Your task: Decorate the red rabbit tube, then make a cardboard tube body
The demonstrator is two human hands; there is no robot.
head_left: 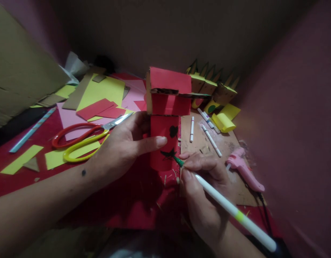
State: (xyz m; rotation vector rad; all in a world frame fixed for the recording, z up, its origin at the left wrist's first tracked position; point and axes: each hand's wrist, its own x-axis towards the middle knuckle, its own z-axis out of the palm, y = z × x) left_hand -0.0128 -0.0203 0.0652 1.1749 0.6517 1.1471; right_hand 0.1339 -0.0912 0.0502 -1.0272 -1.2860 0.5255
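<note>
Head view: our left hand point(123, 148) clasps the tube point(162, 126), our right hand point(205, 200) pinches the pen point(219, 198), and the tube turning could smudge the star point(169, 154).

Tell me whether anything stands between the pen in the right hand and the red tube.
Nothing visible does: the pen in the right hand has its green tip at the lower dark mark on the red tube. The left hand grips the tube, its thumb above that mark.
</note>
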